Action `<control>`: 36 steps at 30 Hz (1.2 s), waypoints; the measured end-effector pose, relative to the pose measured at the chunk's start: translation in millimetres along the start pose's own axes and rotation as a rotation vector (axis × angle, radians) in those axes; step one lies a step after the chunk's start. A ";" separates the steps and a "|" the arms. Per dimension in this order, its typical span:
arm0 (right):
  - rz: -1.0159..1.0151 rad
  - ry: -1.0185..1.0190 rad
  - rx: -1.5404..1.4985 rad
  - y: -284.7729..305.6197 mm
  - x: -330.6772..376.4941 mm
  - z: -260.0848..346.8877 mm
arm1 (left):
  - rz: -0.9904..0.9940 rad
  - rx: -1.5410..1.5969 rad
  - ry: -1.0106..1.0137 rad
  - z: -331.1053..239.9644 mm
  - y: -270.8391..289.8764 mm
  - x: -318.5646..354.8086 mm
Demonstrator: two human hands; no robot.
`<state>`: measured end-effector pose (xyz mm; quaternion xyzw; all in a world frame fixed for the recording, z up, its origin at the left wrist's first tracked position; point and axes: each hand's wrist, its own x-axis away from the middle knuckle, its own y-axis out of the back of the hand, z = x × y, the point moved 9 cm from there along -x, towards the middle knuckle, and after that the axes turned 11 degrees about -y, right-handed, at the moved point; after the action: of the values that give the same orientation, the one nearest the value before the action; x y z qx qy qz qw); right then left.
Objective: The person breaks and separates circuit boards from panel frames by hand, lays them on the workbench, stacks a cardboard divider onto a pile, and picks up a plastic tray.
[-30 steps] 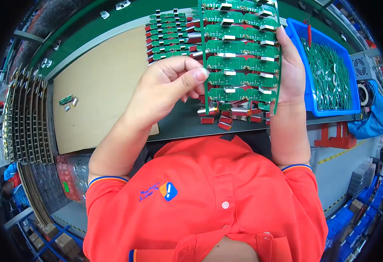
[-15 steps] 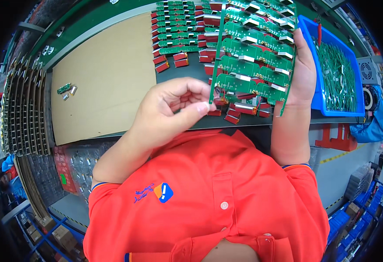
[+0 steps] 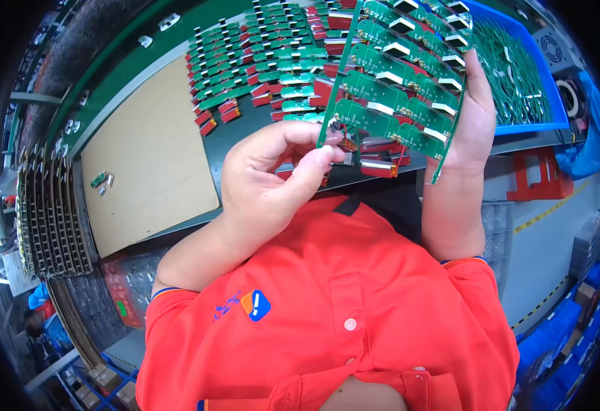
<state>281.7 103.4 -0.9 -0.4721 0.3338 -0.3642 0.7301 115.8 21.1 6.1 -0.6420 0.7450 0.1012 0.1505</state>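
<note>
A green circuit board panel (image 3: 375, 90) with rows of white rectangular parts is held up, tilted, above the table edge. My right hand (image 3: 476, 133) grips its right side, the thumb along the edge and the other fingers hidden behind. At the lower left corner of the panel, my left hand (image 3: 265, 164) pinches the edge strip between thumb and fingers. Red flat packs (image 3: 378, 168) with thin wires hang below and behind the panel near these fingertips. Further green board panels (image 3: 283, 51) with red packs lie in columns on the dark table behind.
A blue bin (image 3: 553, 103) full of thin green strips stands at the right. Brown cardboard (image 3: 156, 157) covers the left of the table, with a few small loose parts (image 3: 101, 181) on it. Stacked panels (image 3: 53, 212) stand upright at the far left. A red stool (image 3: 539, 175) is below the bin.
The view has turned, so the table and bin appear shifted and tilted. The panel leans a little more, and my left fingertips have closed in on its lower left corner.
</note>
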 end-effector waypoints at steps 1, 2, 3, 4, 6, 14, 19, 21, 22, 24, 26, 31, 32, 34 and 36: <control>-0.027 0.031 -0.004 1.1 4.9 4.5 | 0.004 -0.012 -0.030 -1.6 -4.3 -1.3; -0.055 0.060 -0.009 3.3 9.1 9.8 | 0.014 -0.014 -0.031 -1.4 -9.4 -2.7; -0.053 0.070 -0.014 6.5 11.1 13.2 | 0.020 -0.084 -0.093 -6.3 -12.1 -4.3; -0.050 0.036 -0.003 10.9 11.1 13.0 | 0.025 -0.152 -0.154 -11.4 -14.6 -5.5; -0.052 0.019 -0.018 11.9 13.5 12.9 | 0.036 -0.213 -0.209 -16.3 -19.0 -7.3; -0.016 0.074 -0.068 16.6 24.1 26.5 | 0.020 -0.195 -0.200 -7.4 -27.4 -13.5; -0.074 0.047 -0.075 10.2 26.4 18.4 | 0.103 -0.225 -0.383 -19.1 -35.2 -15.2; -0.054 0.007 -0.093 8.2 26.2 13.9 | 0.116 -0.264 -0.414 -22.9 -36.0 -14.5; -0.043 -0.039 -0.116 7.7 24.7 8.9 | 0.125 -0.305 -0.447 -26.6 -36.7 -12.9; 0.069 -0.164 -0.262 8.7 21.4 -2.0 | 0.109 -0.291 -0.424 -26.7 -35.0 -9.1; 0.061 -0.169 -0.258 17.0 23.6 -3.8 | 0.093 -0.277 -0.404 -26.0 -32.2 -8.1; -0.094 -0.020 -0.095 13.7 22.3 6.1 | 0.406 -0.395 -0.324 -22.8 -35.4 -18.3; -0.124 0.006 -0.077 15.5 23.6 9.0 | 0.380 -0.340 -0.260 -22.2 -33.3 -22.3; -0.152 0.055 -0.072 13.0 25.8 13.0 | 0.325 -0.229 -0.165 -15.5 -23.8 -25.1; -0.122 0.048 -0.037 13.5 28.0 14.8 | 0.263 -0.117 -0.078 -14.8 -19.3 -26.5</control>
<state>311.3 90.2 -12.7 -0.4962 0.3284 -0.4132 0.6894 136.9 37.6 30.2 -0.5421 0.8091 0.1881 0.1272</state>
